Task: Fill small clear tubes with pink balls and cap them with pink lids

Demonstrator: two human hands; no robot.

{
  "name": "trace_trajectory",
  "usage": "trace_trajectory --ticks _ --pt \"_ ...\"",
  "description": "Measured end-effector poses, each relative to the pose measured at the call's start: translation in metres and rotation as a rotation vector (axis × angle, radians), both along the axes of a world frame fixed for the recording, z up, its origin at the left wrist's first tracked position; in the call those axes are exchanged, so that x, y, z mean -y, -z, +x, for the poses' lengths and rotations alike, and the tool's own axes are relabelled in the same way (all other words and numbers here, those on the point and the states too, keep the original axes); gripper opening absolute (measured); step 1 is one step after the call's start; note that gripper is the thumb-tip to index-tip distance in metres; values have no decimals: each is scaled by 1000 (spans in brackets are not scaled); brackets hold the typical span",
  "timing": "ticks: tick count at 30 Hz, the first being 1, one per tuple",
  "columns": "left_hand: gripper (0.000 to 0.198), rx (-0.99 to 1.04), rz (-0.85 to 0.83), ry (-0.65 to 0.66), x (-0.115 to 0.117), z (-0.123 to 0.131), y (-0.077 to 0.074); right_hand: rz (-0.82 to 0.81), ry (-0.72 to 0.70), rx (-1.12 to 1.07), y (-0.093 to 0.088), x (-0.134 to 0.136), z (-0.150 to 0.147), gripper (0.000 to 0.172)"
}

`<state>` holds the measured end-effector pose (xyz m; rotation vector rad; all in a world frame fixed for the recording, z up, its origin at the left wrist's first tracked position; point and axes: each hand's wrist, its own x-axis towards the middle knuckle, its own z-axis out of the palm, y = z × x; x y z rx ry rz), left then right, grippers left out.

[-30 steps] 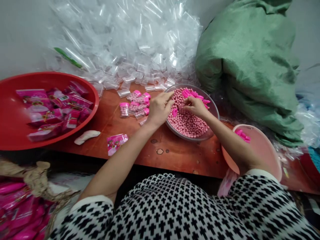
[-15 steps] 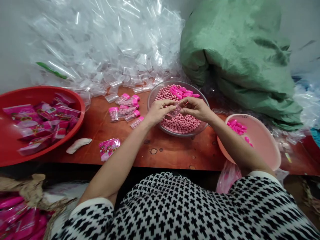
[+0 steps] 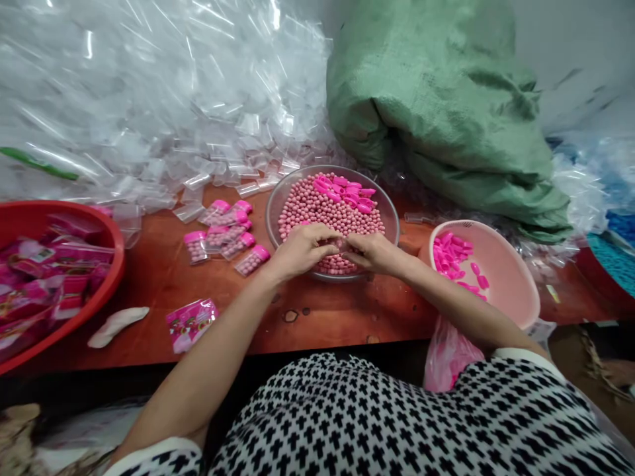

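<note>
My left hand point(image 3: 306, 250) and my right hand point(image 3: 372, 252) meet over the near part of a grey bowl point(image 3: 272, 221), fingers pinched together. Between the fingertips is a small clear container, mostly hidden by the fingers. Round pink beads point(image 3: 302, 205) fill much of the bowl. Bright pink caps point(image 3: 347, 192) lie in a heap on the beads at the far side. Left of the bowl, several clear containers with pink lids point(image 3: 228, 231) stand or lie on the table, filled with beads.
A red basin point(image 3: 116, 264) of pink packets stands at left. Near it are a white curved object point(image 3: 118, 326) and a pink printed packet point(image 3: 191, 322). At right, a pale pink basin point(image 3: 510, 277) holds caps. Clear containers point(image 3: 198, 119) and a green sack point(image 3: 436, 99) crowd the back.
My hands have moved lower and nearer to me over the bowl, fingers closer together around the container. The camera view has shifted to the right.
</note>
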<state>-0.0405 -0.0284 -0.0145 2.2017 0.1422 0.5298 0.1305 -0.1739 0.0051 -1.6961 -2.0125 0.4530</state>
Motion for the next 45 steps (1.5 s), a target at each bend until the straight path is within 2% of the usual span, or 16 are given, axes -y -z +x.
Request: trace_trajectory --ticks 5,9,11,13,17,21,23,25,28,31,33,36,39,40,43,45 --pt "16 6 -60 -110 2 2 0 -123 131 208 -12 -5 31 14" --pt "31 88 -434 -156 2 4 -2 -103 398 480 -28 -28 57 26" --pt "42 119 -633 -144 0 4 -3 -152 516 611 -31 -44 63 32" --pt "49 150 -749 -152 -1 3 -3 -236 559 689 -29 -57 66 36" --pt "52 184 -830 -196 -2 1 -5 -300 544 699 -19 -71 66 35" --pt "54 209 -902 -225 -1 2 -6 -208 622 622 -15 -69 67 32" --pt "55 230 -946 -222 0 3 -7 -141 658 483 -18 -65 65 26" --pt "56 251 -978 -218 -1 4 -7 -91 594 188 -24 -59 58 23" --pt "55 291 -1028 -225 -2 6 -6 -123 349 -316 -33 -52 40 27" --pt "54 356 -1093 -223 0 6 -5 -147 220 -494 -39 -47 16 39" --pt "53 396 -1132 -217 2 6 -6 -78 257 -472 -40 -43 4 46" --pt "49 382 -1150 -205 4 7 -7 68 303 -294 -37 -40 -2 48" --pt "48 363 -1190 -195 3 9 -5 164 235 4 -32 -43 3 34" --pt "50 366 -1197 -187 3 10 -4 231 200 54 -31 -44 6 35" --pt "52 391 -1175 -125 3 11 2 286 128 106 -28 -47 12 39" --pt "53 387 -1160 -84 4 12 5 260 137 113 -28 -48 15 43"
